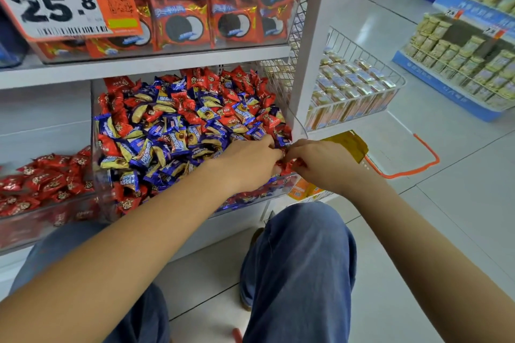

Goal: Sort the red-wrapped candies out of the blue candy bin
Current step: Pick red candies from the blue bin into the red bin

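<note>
Head view: a clear plastic bin (96, 131) brims with crinkly blue and red candies (186, 103). At its front right corner, the left hand (250, 164) curls round red ones; the right hand (320, 164) pinches another. Tiled floor (446, 175) lies open rightward.

Shiny, crinkly red candies (288, 166) sit between both hands. The clear plastic bin (96, 175) is smooth. Right of the hands, a thin metal wire basket (362, 103).
</note>
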Motion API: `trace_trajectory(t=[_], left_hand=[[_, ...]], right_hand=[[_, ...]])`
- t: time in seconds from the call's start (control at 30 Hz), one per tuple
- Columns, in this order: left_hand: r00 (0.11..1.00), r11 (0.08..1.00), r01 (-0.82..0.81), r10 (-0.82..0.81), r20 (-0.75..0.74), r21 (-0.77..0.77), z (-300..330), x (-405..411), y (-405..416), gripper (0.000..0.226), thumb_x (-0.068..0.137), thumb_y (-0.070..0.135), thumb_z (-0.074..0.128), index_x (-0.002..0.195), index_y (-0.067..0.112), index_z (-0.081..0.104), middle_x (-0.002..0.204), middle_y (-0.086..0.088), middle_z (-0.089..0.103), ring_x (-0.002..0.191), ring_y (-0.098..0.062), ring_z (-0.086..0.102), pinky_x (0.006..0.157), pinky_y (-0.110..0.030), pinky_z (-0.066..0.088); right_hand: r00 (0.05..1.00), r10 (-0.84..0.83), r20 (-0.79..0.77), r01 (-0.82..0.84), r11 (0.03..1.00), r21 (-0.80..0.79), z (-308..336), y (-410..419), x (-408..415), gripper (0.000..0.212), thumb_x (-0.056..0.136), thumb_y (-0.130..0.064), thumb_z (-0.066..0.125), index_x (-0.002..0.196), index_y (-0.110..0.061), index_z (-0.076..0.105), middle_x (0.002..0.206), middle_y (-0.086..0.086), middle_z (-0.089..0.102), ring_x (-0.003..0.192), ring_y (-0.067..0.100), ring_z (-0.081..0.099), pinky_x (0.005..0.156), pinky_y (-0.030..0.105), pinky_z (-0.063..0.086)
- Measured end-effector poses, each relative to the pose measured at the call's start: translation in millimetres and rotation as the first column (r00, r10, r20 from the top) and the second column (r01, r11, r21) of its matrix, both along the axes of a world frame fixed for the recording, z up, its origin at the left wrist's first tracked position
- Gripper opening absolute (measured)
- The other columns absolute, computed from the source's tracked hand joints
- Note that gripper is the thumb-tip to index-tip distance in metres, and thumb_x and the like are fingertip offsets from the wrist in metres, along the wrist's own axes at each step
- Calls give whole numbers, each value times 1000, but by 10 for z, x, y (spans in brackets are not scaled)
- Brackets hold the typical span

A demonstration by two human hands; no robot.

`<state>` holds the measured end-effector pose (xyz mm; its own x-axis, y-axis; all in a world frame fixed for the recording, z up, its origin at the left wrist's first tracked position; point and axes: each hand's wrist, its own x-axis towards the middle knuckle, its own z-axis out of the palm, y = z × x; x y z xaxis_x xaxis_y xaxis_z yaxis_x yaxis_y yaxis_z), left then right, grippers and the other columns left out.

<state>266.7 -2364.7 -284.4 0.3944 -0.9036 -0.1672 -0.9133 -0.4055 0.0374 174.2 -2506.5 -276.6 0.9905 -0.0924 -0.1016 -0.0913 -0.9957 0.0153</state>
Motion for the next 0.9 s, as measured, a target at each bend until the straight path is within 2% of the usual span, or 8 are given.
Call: trace_trajectory(t=[0.1, 0.2, 0.3, 0.4, 0.53, 0.63, 0.7, 0.9], left_hand=[[992, 998, 18, -26, 120, 62, -19, -57, 8, 31, 103, 32, 36, 131, 21, 44, 130, -11, 36, 76, -25, 55, 46, -32, 25], [991, 999, -11, 4, 136, 51, -25, -63, -6, 29, 102, 20, 36, 131, 22, 43, 127, -14, 37, 75, -29, 57, 48, -34, 29], [993, 995, -83, 88, 84, -59, -67, 6, 47, 28, 101, 24, 39, 128, 27, 47, 123, -9, 42, 79, -30, 58, 52, -33, 33], [981, 975, -184, 174, -82, -127, -37, 107, 153, 27, 100, 35, 43, 123, 30, 55, 121, -2, 47, 93, -27, 58, 64, -32, 36], [955, 935, -257, 207, -214, -245, 92, 233, 281, 23, 97, 34, 51, 113, 30, 66, 117, 4, 62, 104, -22, 57, 72, -31, 41], [952, 918, -282, 234, -196, -278, 135, 247, 343, 23, 97, 34, 52, 114, 29, 66, 120, 5, 64, 109, -21, 57, 75, -33, 45], [955, 920, -280, 236, -182, -274, 140, 225, 359, 24, 97, 33, 52, 116, 27, 66, 122, 5, 63, 109, -22, 57, 71, -31, 42], [968, 948, -223, 188, -165, -229, 108, 164, 318, 22, 93, 37, 57, 113, 30, 65, 119, 6, 61, 105, -21, 57, 67, -28, 36]], right_hand=[[1000, 25, -13, -27, 994, -106, -34, 3, 56, 30, 95, -25, 48, 123, -27, 59, 124, 0, 57, 101, 21, 59, 78, 35, 55], [1000, 7, -26, -11, 989, -150, -25, 23, 109, 30, 97, -27, 47, 126, -26, 54, 116, 3, 60, 97, 23, 61, 76, 36, 55], [999, 23, -47, -33, 976, -214, -25, 57, 142, 27, 99, -28, 44, 125, -22, 49, 105, 6, 61, 92, 24, 61, 65, 32, 45], [997, 30, -66, -45, 966, -253, -29, 71, 135, 29, 100, -30, 42, 127, -20, 46, 104, 8, 59, 91, 26, 60, 62, 30, 36], [1000, -28, -9, 27, 995, -99, -36, 5, 74, 25, 99, -31, 43, 123, -26, 50, 109, 5, 59, 93, 23, 58, 64, 29, 40], [983, -111, 147, 103, 993, 62, 17, -54, 32, 17, 97, -30, 48, 111, -27, 57, 105, 1, 60, 88, 22, 59, 66, 31, 48], [965, -142, 219, 111, 983, 148, 77, -54, 24, 13, 96, -28, 51, 107, -26, 58, 101, 1, 61, 85, 22, 59, 68, 33, 51], [955, -150, 257, 88, 968, 236, 109, 15, 28, 6, 94, -31, 54, 98, -29, 58, 94, -2, 62, 82, 19, 59, 68, 35, 52]])
